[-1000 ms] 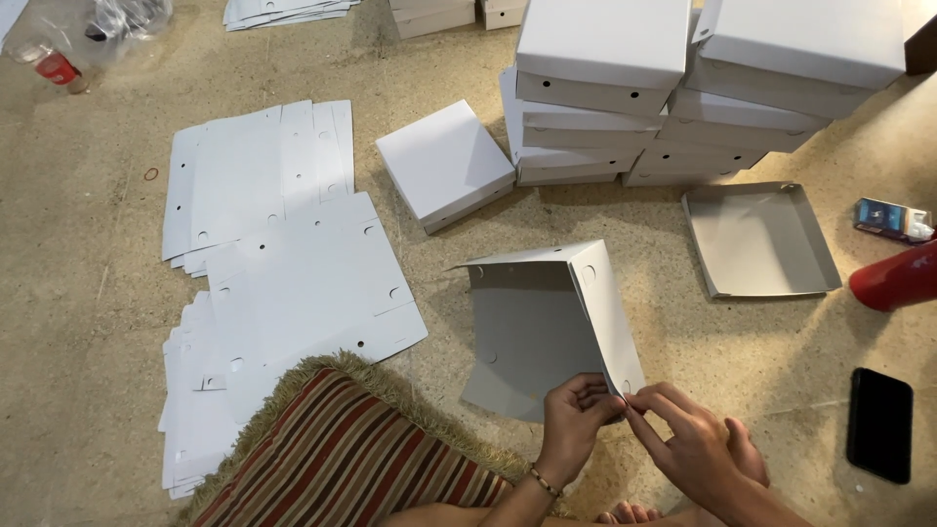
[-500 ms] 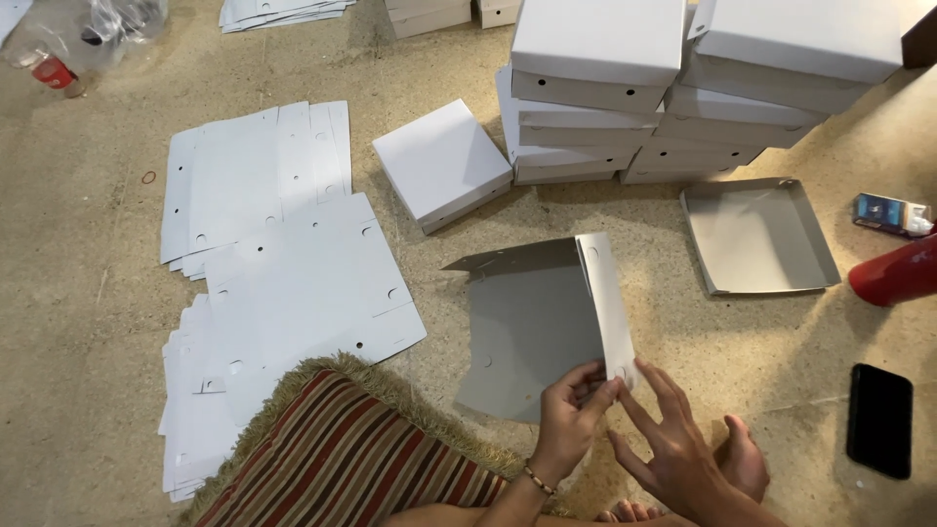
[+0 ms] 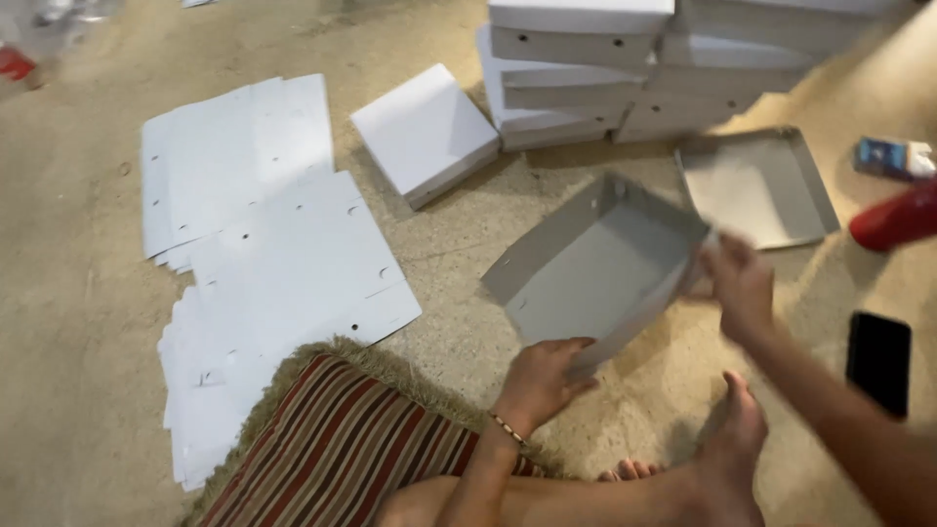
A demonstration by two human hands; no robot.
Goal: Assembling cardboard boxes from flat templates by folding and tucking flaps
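Observation:
I hold a grey cardboard box half (image 3: 595, 263), folded into a shallow tray with raised walls, tilted above the floor. My left hand (image 3: 542, 376) grips its near bottom edge. At the tray's right corner my right hand (image 3: 739, 285) pinches the wall. A finished grey tray (image 3: 756, 185) lies flat on the floor just beyond my right hand. Flat white cardboard blanks (image 3: 264, 263) are spread in piles to the left.
A closed white box (image 3: 425, 132) lies on the floor ahead, and stacked white boxes (image 3: 625, 68) stand behind it. A striped cushion (image 3: 332, 454) is under my legs. A black phone (image 3: 878, 361) and a red object (image 3: 898, 220) sit at the right.
The flat, partly folded sheet has been raised and its sides folded up into a tray. My right hand moved from the near edge up to the right corner. The view shifted closer.

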